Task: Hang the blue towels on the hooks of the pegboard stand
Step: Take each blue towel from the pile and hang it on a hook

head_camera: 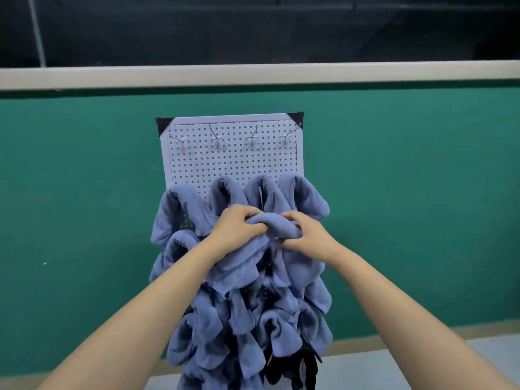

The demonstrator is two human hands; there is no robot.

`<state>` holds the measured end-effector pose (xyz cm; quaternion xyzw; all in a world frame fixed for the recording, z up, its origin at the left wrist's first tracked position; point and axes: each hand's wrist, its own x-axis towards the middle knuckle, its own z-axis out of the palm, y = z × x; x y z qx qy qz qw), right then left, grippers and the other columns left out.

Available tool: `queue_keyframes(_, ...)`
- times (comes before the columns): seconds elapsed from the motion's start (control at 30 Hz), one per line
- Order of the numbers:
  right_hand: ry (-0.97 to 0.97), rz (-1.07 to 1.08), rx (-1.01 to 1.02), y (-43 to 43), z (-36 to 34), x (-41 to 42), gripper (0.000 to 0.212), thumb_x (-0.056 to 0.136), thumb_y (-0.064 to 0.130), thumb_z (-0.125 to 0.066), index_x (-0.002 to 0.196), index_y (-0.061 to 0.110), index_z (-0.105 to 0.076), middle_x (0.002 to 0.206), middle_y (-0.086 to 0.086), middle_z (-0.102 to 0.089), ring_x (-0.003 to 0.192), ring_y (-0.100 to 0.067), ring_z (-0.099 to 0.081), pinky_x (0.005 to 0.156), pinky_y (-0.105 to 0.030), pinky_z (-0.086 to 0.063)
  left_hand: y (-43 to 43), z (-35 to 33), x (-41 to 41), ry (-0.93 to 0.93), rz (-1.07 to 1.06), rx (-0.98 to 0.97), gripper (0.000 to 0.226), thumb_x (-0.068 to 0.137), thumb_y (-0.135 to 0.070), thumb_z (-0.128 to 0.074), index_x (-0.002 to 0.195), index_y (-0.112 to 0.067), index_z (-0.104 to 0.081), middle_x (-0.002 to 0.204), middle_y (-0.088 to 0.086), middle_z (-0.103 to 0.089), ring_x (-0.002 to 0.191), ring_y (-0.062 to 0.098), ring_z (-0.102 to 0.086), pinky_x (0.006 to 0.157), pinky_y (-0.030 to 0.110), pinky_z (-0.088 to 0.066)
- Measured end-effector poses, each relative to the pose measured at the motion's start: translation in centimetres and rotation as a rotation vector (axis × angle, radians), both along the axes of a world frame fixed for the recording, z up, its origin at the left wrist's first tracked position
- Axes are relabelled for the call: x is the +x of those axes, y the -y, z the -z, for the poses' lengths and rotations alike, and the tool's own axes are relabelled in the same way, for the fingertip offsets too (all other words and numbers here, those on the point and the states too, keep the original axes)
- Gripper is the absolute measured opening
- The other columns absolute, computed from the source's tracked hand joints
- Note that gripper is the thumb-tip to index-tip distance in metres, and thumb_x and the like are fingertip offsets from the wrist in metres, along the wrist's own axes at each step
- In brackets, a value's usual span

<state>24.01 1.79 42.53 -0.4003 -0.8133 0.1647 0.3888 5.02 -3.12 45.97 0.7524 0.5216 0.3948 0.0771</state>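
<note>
Gripping one blue towel (271, 222) in both hands, left hand (239, 229) and right hand (308, 236), fingers (250, 214) clenching its bunched fold, probably gathering a loop for hooking. Holding it mid-board in front of the pegboard stand (233, 164), over the hung towels (180, 209). Counting four bare hooks (217, 139) along the top row and four towel humps in the row beneath; lower rows too bunched for counting. Likely heading up toward a free hook.
</note>
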Motion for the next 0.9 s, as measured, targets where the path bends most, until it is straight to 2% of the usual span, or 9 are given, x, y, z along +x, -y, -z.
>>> queue_keyframes(0.1, 0.010, 0.092, 0.085, -0.6, -2.3, 2.2, 0.042, 0.074, 0.008, -0.063, 0.111, 0.028, -0.056, 0.106, 0.013, -0.063, 0.097, -0.015, -0.059, 0.087, -0.041, -0.050, -1.6, -1.9, 1.0, -0.132, 0.027, 0.063, 0.013, 0.083, -0.021, -0.062, 0.086, -0.032, -0.070, 0.078, -0.004, -0.070, 0.079, 0.020, -0.064, 0.076, 0.045, -0.054)
queue_keyframes(0.2, 0.081, 0.235, 0.195, -1.2, -4.7, 4.2, 0.042, 0.073, 0.006, -0.057, 0.106, 0.032, -0.055, 0.099, 0.010, -0.065, 0.090, -0.022, -0.058, 0.077, -0.039, -0.050, -3.1, -3.8, 2.1, -0.188, 0.077, 0.119, 0.006, 0.083, -0.028, -0.069, 0.082, -0.031, -0.064, 0.077, -0.008, -0.067, 0.077, 0.015, -0.061, 0.074, 0.039, -0.052)
queue_keyframes(0.27, 0.090, 0.313, 0.274, -1.9, -6.3, 5.1, 0.039, 0.076, 0.008, -0.057, 0.104, 0.034, -0.058, 0.097, 0.007, -0.067, 0.088, -0.023, -0.058, 0.072, -0.034, -0.047, -4.2, -5.1, 3.1, -0.313, 0.088, 0.151, 0.018, 0.076, -0.030, -0.076, 0.080, -0.030, -0.058, 0.078, -0.008, -0.063, 0.077, 0.013, -0.058, 0.072, 0.033, -0.048)
queue_keyframes(0.33, 0.066, 0.366, 0.341, -2.6, -7.8, 5.8, 0.034, 0.078, 0.012, -0.059, 0.102, 0.035, -0.061, 0.097, 0.007, -0.069, 0.088, -0.023, -0.059, 0.069, -0.031, -0.044, -5.4, -6.4, 4.3, -0.420, 0.033, 0.171, 0.027, 0.072, -0.027, -0.078, 0.071, -0.026, -0.051, 0.070, -0.008, -0.056, 0.072, 0.017, -0.053, 0.068, 0.035, -0.045)
queue_keyframes(0.4, 0.019, 0.402, 0.397, -3.6, -9.6, 6.3, 0.029, 0.079, 0.015, -0.062, 0.101, 0.034, -0.063, 0.096, 0.006, -0.070, 0.089, -0.025, -0.059, 0.069, -0.031, -0.043, -6.6, -8.3, 5.3, -0.384, -0.012, 0.227, 0.029, 0.074, -0.019, -0.073, 0.065, -0.023, -0.046, 0.064, -0.007, -0.052, 0.070, 0.022, -0.051, 0.063, 0.034, -0.044)
queue_keyframes(0.5, -0.087, 0.436, 0.474, -5.0, -13.2, 7.1, 0.023, 0.084, 0.021, -0.063, 0.104, 0.032, -0.063, 0.097, 0.002, -0.069, 0.089, -0.027, -0.059, 0.069, -0.031, -0.042, -7.8, -12.1, 6.1, -0.233, -0.107, 0.428, 0.004, 0.074, -0.019, -0.059, 0.076, -0.021, -0.057, 0.073, -0.003, -0.061, 0.075, 0.025, -0.057, 0.065, 0.034, -0.048)
queue_keyframes(0.63, -0.123, 0.472, 0.578, -7.6, -18.2, 6.8, 0.028, 0.083, 0.015, -0.058, 0.109, 0.027, -0.061, 0.100, -0.004, -0.068, 0.087, -0.030, -0.056, 0.067, -0.032, -0.039, -10.4, -17.0, 7.0, -0.080, -0.199, 0.628, 0.028, 0.074, -0.012, -0.053, 0.096, -0.022, -0.068, 0.090, -0.001, -0.069, 0.084, 0.025, -0.059, 0.068, 0.034, -0.050)
queue_keyframes(0.77, -0.206, 0.533, 0.575, -10.6, -21.0, 5.7, 0.018, 0.085, 0.017, -0.055, 0.102, 0.019, -0.059, 0.094, -0.006, -0.064, 0.080, -0.030, -0.051, 0.064, -0.031, -0.036, -13.1, -19.3, 8.2, -0.004, -0.288, 0.609, 0.023, 0.080, -0.007, -0.049, 0.095, -0.015, -0.064, 0.085, 0.001, -0.061, 0.079, 0.027, -0.053, 0.062, 0.031, -0.042)
queue_keyframes(0.9, -0.217, 0.570, 0.502, -13.6, -21.8, 4.2, 0.013, 0.084, 0.014, -0.053, 0.096, 0.009, -0.054, 0.089, -0.008, -0.057, 0.078, -0.032, -0.050, 0.061, -0.032, -0.035, -15.9, -19.9, 8.4, 0.001, -0.326, 0.519, 0.009, 0.082, -0.004, -0.046, 0.082, -0.012, -0.050, 0.085, 0.006, -0.055, 0.076, 0.029, -0.048, 0.060, 0.031, -0.034)
